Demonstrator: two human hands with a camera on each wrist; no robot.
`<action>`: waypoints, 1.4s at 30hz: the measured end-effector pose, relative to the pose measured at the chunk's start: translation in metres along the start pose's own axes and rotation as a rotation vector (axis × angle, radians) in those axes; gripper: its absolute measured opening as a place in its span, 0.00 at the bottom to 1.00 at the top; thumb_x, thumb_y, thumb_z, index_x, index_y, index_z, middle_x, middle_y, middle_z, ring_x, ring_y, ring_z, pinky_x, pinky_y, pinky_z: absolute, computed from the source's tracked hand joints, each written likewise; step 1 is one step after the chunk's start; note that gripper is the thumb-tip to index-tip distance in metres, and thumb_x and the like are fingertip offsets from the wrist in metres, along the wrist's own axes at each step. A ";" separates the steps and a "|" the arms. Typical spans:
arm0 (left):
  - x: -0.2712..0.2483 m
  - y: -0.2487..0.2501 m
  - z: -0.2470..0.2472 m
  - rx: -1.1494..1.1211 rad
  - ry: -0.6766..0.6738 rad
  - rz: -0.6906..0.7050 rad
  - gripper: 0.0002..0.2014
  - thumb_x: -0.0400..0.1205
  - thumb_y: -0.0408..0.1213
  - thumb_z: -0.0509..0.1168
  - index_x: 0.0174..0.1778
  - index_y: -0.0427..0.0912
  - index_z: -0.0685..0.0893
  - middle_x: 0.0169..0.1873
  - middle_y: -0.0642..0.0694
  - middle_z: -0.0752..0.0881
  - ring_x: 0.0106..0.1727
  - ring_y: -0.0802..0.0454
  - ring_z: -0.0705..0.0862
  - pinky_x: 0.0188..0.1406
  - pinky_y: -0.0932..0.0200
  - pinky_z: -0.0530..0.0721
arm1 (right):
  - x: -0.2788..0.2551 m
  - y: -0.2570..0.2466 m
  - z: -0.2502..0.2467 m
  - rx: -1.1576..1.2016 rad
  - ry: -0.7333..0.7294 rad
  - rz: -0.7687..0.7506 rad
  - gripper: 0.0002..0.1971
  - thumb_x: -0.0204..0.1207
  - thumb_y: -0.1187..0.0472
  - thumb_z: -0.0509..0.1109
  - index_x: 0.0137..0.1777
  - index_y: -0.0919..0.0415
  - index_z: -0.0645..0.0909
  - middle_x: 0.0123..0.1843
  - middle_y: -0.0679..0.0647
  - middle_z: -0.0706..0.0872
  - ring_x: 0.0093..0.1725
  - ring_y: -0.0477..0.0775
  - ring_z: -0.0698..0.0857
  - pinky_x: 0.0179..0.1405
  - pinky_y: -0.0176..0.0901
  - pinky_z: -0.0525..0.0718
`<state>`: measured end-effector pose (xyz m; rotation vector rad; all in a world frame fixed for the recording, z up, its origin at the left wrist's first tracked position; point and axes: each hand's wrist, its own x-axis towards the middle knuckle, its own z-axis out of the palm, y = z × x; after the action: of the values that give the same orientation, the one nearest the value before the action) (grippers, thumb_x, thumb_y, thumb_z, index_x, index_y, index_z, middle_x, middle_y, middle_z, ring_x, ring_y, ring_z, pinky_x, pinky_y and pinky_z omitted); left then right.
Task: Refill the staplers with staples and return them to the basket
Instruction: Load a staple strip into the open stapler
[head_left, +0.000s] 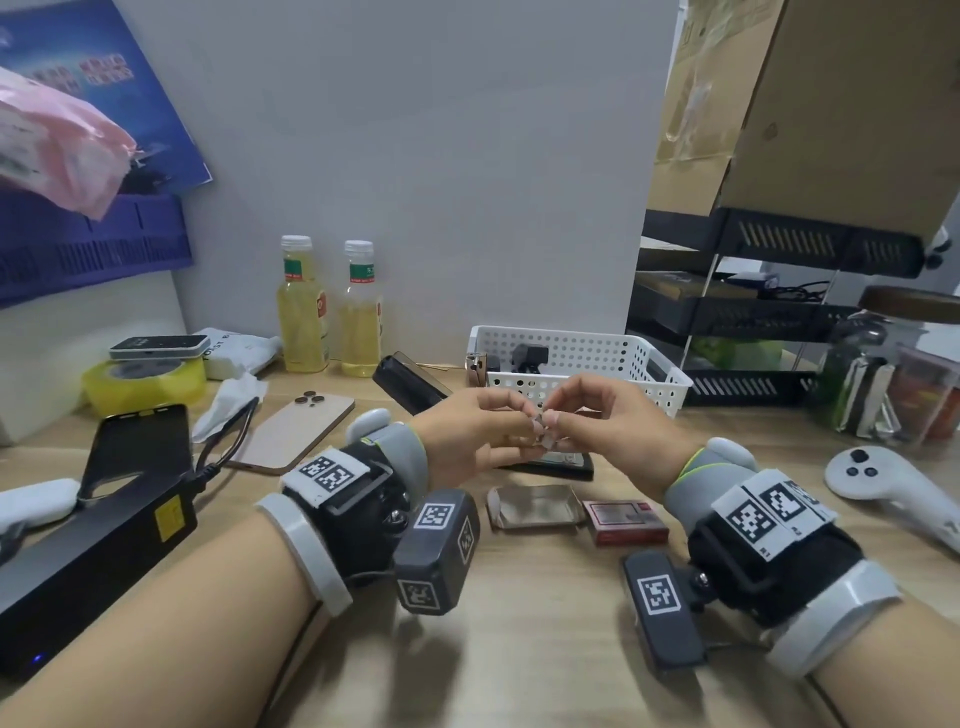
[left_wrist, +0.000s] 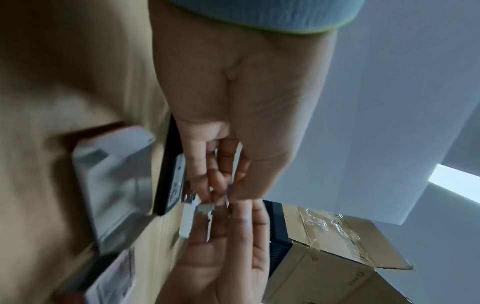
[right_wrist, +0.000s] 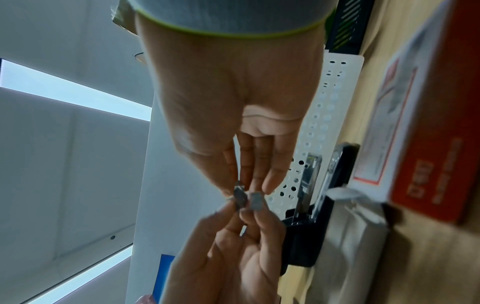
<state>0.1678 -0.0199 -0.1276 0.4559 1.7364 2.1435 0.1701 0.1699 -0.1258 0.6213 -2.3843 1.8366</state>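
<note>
Free: bare tabletop near edge, between the wrists | Ahead: open stapler, staple box, tray lay close together | Behind: basket blocked | Left: phones, cable | Right: controller

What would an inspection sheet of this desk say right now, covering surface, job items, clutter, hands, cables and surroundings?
Surface: wooden desk, crowded at the back.
Job's things: white perforated basket with staplers inside; open black stapler on the desk under the hands; red staple box beside its open tray; staple strips between the hands.
Clutter: two bottles, tape roll, phones, tissue, white controller.
Grippers: left hand and right hand each pinch a piece of staple strip, raised above the desk.
Cables: black cable plugged into the black power unit.
Surroundings: white panel, black shelf rack, cardboard boxes.
</note>
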 end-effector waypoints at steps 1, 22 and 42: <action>0.001 -0.001 0.003 -0.061 0.009 -0.002 0.09 0.81 0.17 0.62 0.41 0.35 0.81 0.37 0.38 0.87 0.43 0.46 0.90 0.53 0.54 0.90 | 0.000 -0.002 0.003 0.018 0.018 -0.018 0.06 0.77 0.71 0.75 0.51 0.72 0.83 0.42 0.60 0.88 0.40 0.54 0.89 0.45 0.46 0.90; 0.001 0.003 0.006 -0.171 0.057 -0.217 0.16 0.85 0.32 0.66 0.65 0.24 0.80 0.45 0.38 0.86 0.41 0.50 0.89 0.44 0.65 0.88 | 0.001 0.005 -0.007 -0.139 0.079 -0.133 0.08 0.69 0.70 0.81 0.45 0.61 0.88 0.44 0.59 0.93 0.47 0.58 0.93 0.52 0.45 0.90; -0.001 0.005 -0.012 -0.026 -0.094 -0.202 0.11 0.88 0.31 0.61 0.59 0.30 0.85 0.39 0.43 0.86 0.37 0.56 0.86 0.36 0.70 0.86 | 0.004 0.010 -0.004 0.047 0.078 -0.154 0.06 0.76 0.71 0.75 0.51 0.69 0.85 0.50 0.62 0.93 0.48 0.53 0.92 0.47 0.37 0.87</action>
<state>0.1628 -0.0313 -0.1252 0.3522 1.6270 1.9694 0.1623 0.1751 -0.1325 0.7023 -2.1851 1.8218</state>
